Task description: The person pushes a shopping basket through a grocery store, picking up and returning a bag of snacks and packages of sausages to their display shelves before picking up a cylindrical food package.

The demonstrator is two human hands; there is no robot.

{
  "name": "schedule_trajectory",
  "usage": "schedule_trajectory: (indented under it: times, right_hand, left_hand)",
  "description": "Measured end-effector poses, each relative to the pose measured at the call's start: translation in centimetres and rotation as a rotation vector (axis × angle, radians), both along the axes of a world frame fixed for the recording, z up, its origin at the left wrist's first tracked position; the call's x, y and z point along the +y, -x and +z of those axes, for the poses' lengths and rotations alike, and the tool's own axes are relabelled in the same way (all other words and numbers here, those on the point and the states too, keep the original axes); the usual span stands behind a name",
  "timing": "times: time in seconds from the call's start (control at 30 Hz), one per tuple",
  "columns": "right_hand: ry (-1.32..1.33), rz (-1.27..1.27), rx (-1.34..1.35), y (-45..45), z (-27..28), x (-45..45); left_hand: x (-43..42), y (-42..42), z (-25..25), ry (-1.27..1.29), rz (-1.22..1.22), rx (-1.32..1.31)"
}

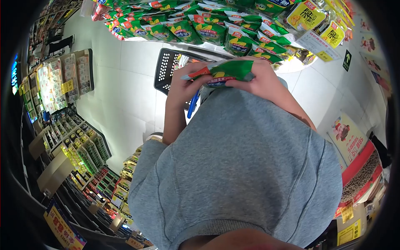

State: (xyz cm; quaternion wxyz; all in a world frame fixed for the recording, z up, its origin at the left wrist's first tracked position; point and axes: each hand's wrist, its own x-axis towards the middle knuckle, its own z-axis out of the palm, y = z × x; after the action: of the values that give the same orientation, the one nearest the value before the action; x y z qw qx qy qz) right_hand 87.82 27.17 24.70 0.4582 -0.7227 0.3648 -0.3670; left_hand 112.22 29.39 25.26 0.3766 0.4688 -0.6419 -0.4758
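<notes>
A shiny green packet (233,70) with a red and white end is held between both hands in front of my chest. My left hand (183,82) is closed on the packet's red end, thumb along the near side. At the opposite end, my right hand (261,78) grips the green side, its thumb stretched along the lower edge. Below the hands and partly hidden by them is a black shopping basket (163,70) with items inside. Its blue handle (193,105) shows beside my left forearm.
Rows of similar green packets (208,31) fill a display just ahead, with a price card (318,43) at its right. Shelves of goods (85,148) stand to the left. A red-sided bin (362,179) is at the right. Pale floor tiles (133,75) lie between.
</notes>
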Motion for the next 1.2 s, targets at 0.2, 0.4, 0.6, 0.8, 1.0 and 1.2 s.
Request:
schedule_trajectory:
  times: [0.2, 0.4, 0.6, 0.8, 1.0, 1.2]
  right_hand:
    - [0.009, 0.031, 0.013, -0.9, 0.7, -2.1]
    - [0.022, -0.088, -0.019, -4.2, -2.1, -5.3]
    - [0.008, -0.212, 0.017, -7.5, -7.5, -7.1]
    - [0.041, -0.296, 0.178, -8.9, -9.7, -7.1]
    - [0.107, -0.286, 0.07, -8.8, -10.2, -6.9]
    - [0.012, -0.242, 0.151, -7.9, -10.2, -6.6]
  left_hand:
    - [-1.3, -1.0, 0.4, 0.007, 0.052, -0.086]
    - [-4.0, -0.6, 0.7, 0.103, 0.18, -0.202]
    - [-6.2, -2.2, -4.5, 0.032, 0.427, -0.195]
    - [-8.3, -3.9, -7.7, 0.063, 0.465, -0.245]
    - [-9.1, -3.8, -8.3, 0.029, 0.43, -0.056]
    - [-10.0, -3.6, -10.4, -0.076, 0.376, -0.021]
